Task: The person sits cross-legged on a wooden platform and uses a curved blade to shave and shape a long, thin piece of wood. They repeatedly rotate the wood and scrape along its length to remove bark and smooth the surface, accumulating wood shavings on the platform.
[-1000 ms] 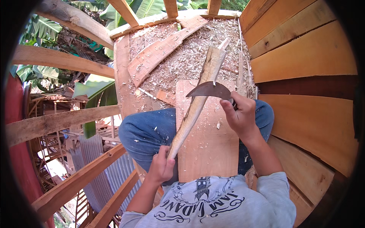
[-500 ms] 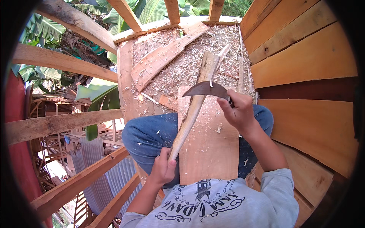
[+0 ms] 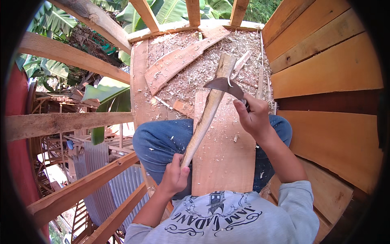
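A long wooden stick [image 3: 207, 118] slants up and away from me, thicker at its far end, with dark rough patches along its left edge. My left hand [image 3: 175, 177] is closed around its near, thinner end. In my right hand [image 3: 254, 116] is a curved, sickle-like knife [image 3: 222, 84], its handle mostly hidden by my fingers. The dark blade lies across the upper part of the stick, touching it. A thin pale shaving [image 3: 230, 79] curls up at the blade. Beneath the stick, a flat wooden board [image 3: 223, 158] rests across my lap.
Wood shavings [image 3: 191, 65] cover the plank floor ahead. Among them lie a long angled plank [image 3: 174, 63] and a small wood block [image 3: 183, 108]. Wooden rails [image 3: 69, 124] stand on the left, with corrugated sheets [image 3: 128, 195] below. A plank wall [image 3: 325, 69] rises close on the right.
The knife has moved a short way along the stick toward its far end. The shaving at the blade has grown longer. My left hand keeps its hold, and the view has shifted slightly.
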Demonstrator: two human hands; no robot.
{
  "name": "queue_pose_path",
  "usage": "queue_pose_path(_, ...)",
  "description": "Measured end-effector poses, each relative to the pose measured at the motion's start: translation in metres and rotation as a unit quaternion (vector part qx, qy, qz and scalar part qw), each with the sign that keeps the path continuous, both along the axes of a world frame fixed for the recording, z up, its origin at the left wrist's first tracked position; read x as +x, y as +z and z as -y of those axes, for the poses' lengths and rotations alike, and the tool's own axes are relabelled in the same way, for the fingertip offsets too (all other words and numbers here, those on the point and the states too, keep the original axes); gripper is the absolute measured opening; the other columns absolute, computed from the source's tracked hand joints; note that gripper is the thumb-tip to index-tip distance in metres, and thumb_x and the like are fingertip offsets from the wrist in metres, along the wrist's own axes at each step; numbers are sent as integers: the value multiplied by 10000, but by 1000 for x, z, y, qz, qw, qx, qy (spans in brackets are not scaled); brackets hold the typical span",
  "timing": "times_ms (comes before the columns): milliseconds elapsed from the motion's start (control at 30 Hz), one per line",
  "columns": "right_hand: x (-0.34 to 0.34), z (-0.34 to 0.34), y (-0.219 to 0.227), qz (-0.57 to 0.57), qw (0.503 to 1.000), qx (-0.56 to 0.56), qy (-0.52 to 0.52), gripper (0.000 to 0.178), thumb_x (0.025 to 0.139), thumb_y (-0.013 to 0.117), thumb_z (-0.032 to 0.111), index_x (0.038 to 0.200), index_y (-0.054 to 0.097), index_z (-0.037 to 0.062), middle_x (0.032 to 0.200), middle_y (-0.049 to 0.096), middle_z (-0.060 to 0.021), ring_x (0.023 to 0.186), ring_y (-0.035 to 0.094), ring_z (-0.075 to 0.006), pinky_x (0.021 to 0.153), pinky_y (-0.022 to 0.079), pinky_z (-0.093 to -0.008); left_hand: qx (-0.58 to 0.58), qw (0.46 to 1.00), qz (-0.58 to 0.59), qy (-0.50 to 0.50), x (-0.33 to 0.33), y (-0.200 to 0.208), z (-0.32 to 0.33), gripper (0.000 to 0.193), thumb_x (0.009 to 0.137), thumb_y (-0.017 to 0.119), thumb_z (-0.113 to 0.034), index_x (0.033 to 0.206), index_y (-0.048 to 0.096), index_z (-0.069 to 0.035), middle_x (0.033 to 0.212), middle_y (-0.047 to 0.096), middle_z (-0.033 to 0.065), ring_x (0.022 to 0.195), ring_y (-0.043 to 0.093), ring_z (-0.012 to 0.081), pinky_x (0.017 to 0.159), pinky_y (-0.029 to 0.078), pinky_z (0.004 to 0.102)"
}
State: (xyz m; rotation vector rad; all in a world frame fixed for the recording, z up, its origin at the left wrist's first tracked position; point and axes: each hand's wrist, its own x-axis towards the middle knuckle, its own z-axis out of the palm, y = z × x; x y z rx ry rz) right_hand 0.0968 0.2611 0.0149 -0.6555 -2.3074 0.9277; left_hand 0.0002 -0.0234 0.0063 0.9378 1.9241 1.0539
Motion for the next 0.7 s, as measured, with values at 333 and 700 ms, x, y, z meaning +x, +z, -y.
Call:
queue_pose_path(333, -2, -20, 7, 17, 959, 246, 139, 448, 797, 703, 370, 592, 461, 55, 496, 454, -92, 425, 500, -248, 413, 390, -333, -9, 1000, -15, 13, 2, 4, 1, 347, 923, 469, -269, 1028, 433, 59, 708, 548, 247, 689, 609, 430, 610, 464, 405)
queue_pose_path(700, -4, -56, -2, 75, 988, 131, -21, 454, 807, 692, 403, 629, 492, 36, 496, 474, -115, 416, 496, -256, 418, 381, -327, -23, 1000, -7, 12, 2, 5, -4, 293, 916, 478, -218, 1030, 436, 49, 696, 538, 262, 675, 604, 448, 590, 460, 419)
